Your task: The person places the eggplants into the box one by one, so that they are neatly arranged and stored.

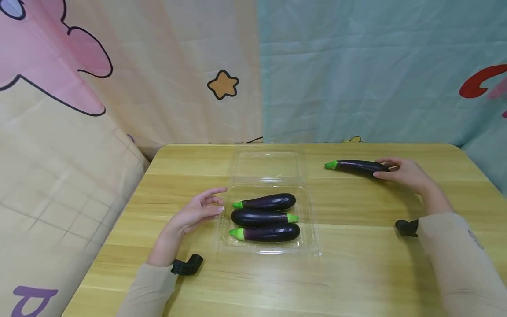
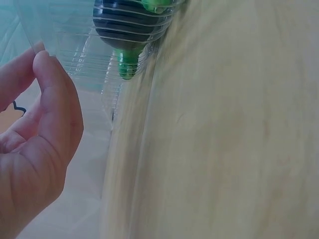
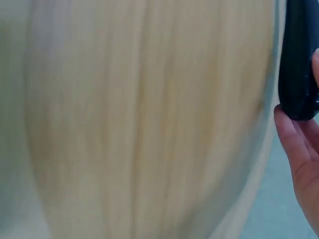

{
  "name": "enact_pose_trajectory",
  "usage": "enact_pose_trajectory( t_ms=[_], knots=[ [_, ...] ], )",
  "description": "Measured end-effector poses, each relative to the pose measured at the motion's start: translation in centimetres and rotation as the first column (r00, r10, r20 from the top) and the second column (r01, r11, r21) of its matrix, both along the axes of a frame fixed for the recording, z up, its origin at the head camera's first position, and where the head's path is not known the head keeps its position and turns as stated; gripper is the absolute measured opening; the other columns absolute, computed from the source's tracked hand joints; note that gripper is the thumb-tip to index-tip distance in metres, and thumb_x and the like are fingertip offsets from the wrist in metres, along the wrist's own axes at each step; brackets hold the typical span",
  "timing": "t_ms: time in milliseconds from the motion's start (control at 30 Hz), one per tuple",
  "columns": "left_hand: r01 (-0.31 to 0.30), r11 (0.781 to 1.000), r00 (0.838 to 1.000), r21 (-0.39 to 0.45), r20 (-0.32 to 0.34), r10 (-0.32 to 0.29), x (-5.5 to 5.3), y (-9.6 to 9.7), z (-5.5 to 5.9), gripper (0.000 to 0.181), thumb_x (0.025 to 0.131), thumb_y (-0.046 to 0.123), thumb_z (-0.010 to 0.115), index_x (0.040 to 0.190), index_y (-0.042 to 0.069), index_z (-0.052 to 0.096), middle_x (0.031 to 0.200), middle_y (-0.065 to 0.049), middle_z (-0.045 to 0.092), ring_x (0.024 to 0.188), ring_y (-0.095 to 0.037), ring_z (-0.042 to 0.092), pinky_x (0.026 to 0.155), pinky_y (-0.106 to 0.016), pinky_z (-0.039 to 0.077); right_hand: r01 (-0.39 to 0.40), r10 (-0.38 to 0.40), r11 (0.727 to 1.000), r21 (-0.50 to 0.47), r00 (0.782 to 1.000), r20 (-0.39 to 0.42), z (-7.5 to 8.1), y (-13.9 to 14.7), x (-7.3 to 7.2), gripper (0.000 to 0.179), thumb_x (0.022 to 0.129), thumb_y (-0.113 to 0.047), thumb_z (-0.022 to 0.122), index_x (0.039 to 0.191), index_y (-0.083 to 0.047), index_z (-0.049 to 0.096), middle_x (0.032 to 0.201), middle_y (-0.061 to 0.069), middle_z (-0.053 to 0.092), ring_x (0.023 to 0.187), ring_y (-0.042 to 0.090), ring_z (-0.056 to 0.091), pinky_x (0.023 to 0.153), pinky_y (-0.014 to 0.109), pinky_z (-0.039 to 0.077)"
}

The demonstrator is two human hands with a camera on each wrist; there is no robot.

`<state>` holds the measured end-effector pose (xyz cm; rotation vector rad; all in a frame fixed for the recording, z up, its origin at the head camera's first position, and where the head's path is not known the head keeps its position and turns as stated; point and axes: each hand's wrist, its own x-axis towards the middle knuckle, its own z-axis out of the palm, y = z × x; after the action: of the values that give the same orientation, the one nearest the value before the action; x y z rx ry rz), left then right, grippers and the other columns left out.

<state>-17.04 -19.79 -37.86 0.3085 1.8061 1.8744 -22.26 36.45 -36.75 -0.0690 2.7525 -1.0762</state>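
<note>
Toward the back right of the table, my right hand (image 1: 404, 174) grips an eggplant (image 1: 358, 166) by its thick end between thumb and fingers, its green stem pointing left. The right wrist view shows the dark rounded end of this eggplant (image 3: 298, 74) in the fingers. My left hand (image 1: 196, 212) is at the left side of a clear plastic clamshell box (image 1: 313, 237), fingers loosely spread and fingertips right at its rim. Three eggplants lie side by side in the box: the back one (image 1: 273, 201), the middle one (image 1: 257, 217) with its stem to the right, and the front one (image 1: 273, 233).
The box's clear lid (image 1: 267, 165) lies folded open toward the back of the wooden table (image 1: 356, 273). A printed curtain (image 1: 336, 79) hangs behind the table. Black wrist devices (image 1: 189, 265) stick out beside both sleeves.
</note>
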Motion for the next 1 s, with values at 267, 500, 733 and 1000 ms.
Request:
enact_pose_trajectory(
  t_ms=[267, 500, 733, 1000],
  knots=[
    [-0.011, 1.000, 1.000, -0.012, -0.007, 0.011, 0.1, -0.2, 0.2, 0.064, 0.089, -0.004, 0.056, 0.144, -0.001, 0.025, 0.102, -0.005, 0.051, 0.078, -0.008, 0.058, 0.069, -0.019, 0.050, 0.036, -0.039, 0.993, -0.112, 0.999, -0.023, 2.7, -4.1, -0.1, 0.074, 0.086, -0.046, 0.062, 0.142, -0.006, 0.037, 0.141, 0.027, 0.031, 0.121, 0.042, 0.039, 0.094, 0.056, 0.037],
    [-0.008, 1.000, 1.000, -0.024, -0.003, 0.008, -0.2, 0.0, 0.5, 0.063, 0.088, -0.003, 0.057, 0.144, 0.001, 0.027, 0.103, -0.006, 0.051, 0.078, -0.008, 0.058, 0.069, -0.019, 0.051, -0.039, 0.019, 0.980, -0.193, 0.994, -0.103, 5.2, -9.2, 0.6, 0.059, 0.086, -0.037, 0.067, 0.134, -0.008, 0.049, 0.126, 0.016, 0.050, 0.108, 0.027, 0.050, 0.086, 0.042, 0.045],
    [-0.005, 1.000, 1.000, -0.006, -0.017, 0.005, -0.4, 0.0, 0.3, 0.063, 0.089, -0.005, 0.055, 0.144, 0.000, 0.026, 0.101, -0.005, 0.052, 0.077, -0.007, 0.058, 0.068, -0.018, 0.050, -0.195, 0.161, 0.962, -0.191, 0.970, -0.181, 6.1, -14.6, 1.9, 0.051, 0.082, -0.031, 0.072, 0.125, -0.008, 0.058, 0.112, 0.011, 0.061, 0.099, 0.022, 0.055, 0.075, 0.032, 0.047],
    [0.008, 1.000, 1.000, 0.018, 0.005, -0.008, -0.2, -0.1, 0.0, 0.064, 0.088, -0.006, 0.056, 0.144, -0.002, 0.025, 0.101, -0.004, 0.053, 0.078, -0.007, 0.059, 0.069, -0.019, 0.051, -0.275, 0.237, 0.943, -0.188, 0.950, -0.201, 5.1, -17.1, 3.0, 0.047, 0.080, -0.028, 0.074, 0.120, -0.008, 0.061, 0.105, 0.010, 0.064, 0.096, 0.023, 0.059, 0.073, 0.032, 0.050]
  ],
)
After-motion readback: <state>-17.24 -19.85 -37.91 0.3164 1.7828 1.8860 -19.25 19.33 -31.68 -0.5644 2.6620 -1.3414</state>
